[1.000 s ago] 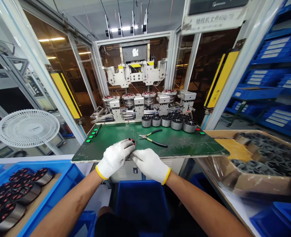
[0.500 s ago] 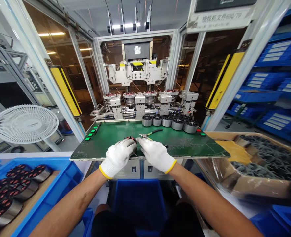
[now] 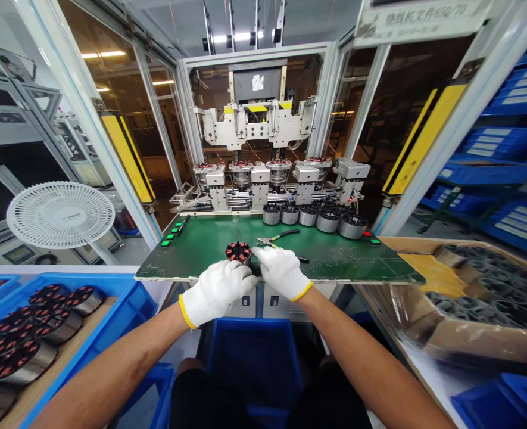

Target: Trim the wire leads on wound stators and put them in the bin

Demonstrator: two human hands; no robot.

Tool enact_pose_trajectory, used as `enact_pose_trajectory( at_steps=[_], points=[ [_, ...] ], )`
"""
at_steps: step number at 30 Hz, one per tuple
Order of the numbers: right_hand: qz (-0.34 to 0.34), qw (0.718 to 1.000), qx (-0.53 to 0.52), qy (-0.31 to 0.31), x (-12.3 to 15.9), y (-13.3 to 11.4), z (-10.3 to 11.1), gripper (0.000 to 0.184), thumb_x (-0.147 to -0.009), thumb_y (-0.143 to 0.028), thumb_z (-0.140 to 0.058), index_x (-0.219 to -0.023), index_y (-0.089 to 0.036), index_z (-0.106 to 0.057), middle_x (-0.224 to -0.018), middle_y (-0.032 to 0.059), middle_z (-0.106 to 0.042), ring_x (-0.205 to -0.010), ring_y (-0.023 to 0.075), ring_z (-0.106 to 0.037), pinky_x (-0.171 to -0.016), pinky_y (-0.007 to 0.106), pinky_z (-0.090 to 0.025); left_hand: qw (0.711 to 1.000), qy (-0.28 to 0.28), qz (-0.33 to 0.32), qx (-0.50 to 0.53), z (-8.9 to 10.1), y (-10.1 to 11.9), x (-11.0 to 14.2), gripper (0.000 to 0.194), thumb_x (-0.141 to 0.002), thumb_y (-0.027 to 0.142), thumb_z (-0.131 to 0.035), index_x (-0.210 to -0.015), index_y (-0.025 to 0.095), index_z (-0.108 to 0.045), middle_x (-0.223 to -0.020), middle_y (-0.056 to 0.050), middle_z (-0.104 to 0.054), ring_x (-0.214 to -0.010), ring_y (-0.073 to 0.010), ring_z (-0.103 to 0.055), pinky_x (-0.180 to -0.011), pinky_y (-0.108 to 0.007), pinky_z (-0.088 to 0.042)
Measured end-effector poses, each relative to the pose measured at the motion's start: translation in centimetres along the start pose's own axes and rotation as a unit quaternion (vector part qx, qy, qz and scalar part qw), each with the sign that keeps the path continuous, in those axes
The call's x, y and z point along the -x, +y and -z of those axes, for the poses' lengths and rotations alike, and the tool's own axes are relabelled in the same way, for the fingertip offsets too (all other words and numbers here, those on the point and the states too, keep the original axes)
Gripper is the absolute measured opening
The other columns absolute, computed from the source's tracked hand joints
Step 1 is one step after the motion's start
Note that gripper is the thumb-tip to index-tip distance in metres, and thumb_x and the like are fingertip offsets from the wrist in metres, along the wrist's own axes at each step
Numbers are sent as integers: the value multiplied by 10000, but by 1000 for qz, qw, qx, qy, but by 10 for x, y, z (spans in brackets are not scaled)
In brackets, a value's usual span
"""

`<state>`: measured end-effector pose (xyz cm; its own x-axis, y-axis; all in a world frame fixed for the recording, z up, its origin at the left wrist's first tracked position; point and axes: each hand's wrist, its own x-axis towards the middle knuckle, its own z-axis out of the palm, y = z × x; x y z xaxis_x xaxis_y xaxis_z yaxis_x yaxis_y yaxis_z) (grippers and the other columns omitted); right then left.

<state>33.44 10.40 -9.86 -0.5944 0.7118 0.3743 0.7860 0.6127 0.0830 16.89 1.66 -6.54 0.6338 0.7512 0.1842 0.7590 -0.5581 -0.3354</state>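
A wound motor stator (image 3: 238, 252), with copper coils in black slots, sits near the front edge of the green worktop (image 3: 200, 238). My left hand (image 3: 222, 288), in a white knitted glove, is closed just in front of the stator, fingers bent toward its near side. To the stator's right, my right hand (image 3: 283, 271), gloved the same way, is closed with thumb and fingertips together beside the rim. Whatever either hand pinches is too small or hidden to make out. Green-and-black handled cutting pliers (image 3: 279, 237) lie just beyond my right hand.
Several unwound stators (image 3: 328, 219) line the worktop's back right, before a winding machine (image 3: 256, 173) holding wound ones. A blue bin of wound stators (image 3: 26, 357) is at left, near a white fan (image 3: 62, 214). A carton of grey stator cores (image 3: 490, 286) stands at right.
My left hand has come down toward me off the stator, whose coils now show. My right hand stays beside it, fingertips still together. The view has shifted slightly.
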Motion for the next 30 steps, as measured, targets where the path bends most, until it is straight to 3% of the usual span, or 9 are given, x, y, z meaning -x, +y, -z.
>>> enact_pose_trajectory(
  at_steps=[3, 6, 9, 12, 15, 22, 26, 28, 30],
  points=[
    [-9, 999, 24, 18, -4, -3, 0, 326, -913, -244, -324, -1147, -274, -549, -929, 59, -655, -803, 225, -618, -629, 301, -352, 998, 33, 26, 38, -7, -2, 3, 324, -831, 138, -406, -1069, 186, -621, -942, -87, -684, -848, -243, -622, -705, -371, -494],
    [-12, 999, 39, 17, -8, -4, 2, 289, -903, -217, -330, -1058, -246, -572, -912, 75, -651, -790, 233, -622, -615, 298, -350, 982, 112, 77, 128, -13, -3, 9, 292, -845, 166, -402, -1024, 175, -633, -960, -87, -687, -877, -226, -628, -769, -360, -499],
    [-3, 999, 42, -7, -7, -4, 4, 251, -890, -196, -342, -980, -221, -575, -834, 80, -642, -766, 242, -628, -607, 297, -362, 933, 162, 182, 264, -9, -5, 9, 265, -892, 222, -392, -1006, 210, -631, -941, -29, -700, -868, -166, -634, -790, -288, -495],
    [15, 998, 42, -40, 1, -7, 6, 236, -879, -175, -341, -931, -205, -569, -792, 85, -635, -741, 252, -636, -601, 309, -390, 875, 162, 263, 372, 2, -11, 0, 240, -899, 264, -397, -953, 224, -627, -827, 20, -693, -755, -121, -627, -713, -231, -489],
    [19, 997, 44, -59, 11, -17, 7, 186, -842, -152, -378, -884, -180, -557, -769, 100, -631, -747, 278, -642, -606, 344, -424, 854, 142, 295, 405, 13, -23, -20, 230, -868, 286, -423, -917, 214, -636, -803, 17, -688, -727, -128, -620, -661, -233, -478],
    [2, 995, 39, -93, 22, -46, 6, 210, -829, -109, -378, -938, -122, -557, -766, 151, -631, -725, 293, -648, -584, 397, -460, 905, 29, 298, 303, 25, -32, -71, 229, -773, 307, -498, -859, 246, -701, -772, -1, -695, -755, -184, -618, -648, -269, -459],
    [-2, 995, 32, -91, 24, -44, 7, 195, -835, -139, -396, -965, -133, -541, -790, 143, -632, -743, 280, -649, -599, 379, -466, 904, 81, 275, 316, 21, -39, -55, 259, -812, 319, -495, -990, 276, -679, -893, 26, -712, -828, -171, -634, -712, -269, -482],
    [-2, 995, 29, -100, 25, -40, 9, 192, -843, -154, -393, -972, -143, -536, -812, 137, -635, -761, 267, -650, -608, 358, -464, 917, 126, 229, 300, 15, -42, -36, 236, -820, 293, -517, -992, 263, -676, -1008, 19, -694, -907, -163, -627, -788, -268, -484],
    [-2, 993, 20, -112, 26, -38, 11, 194, -851, -167, -390, -982, -151, -532, -819, 128, -639, -768, 253, -650, -614, 337, -460, 943, 131, 157, 264, 5, -42, -20, 190, -831, 267, -530, -929, 246, -691, -1043, 0, -676, -938, -159, -616, -834, -273, -479]
  ],
)
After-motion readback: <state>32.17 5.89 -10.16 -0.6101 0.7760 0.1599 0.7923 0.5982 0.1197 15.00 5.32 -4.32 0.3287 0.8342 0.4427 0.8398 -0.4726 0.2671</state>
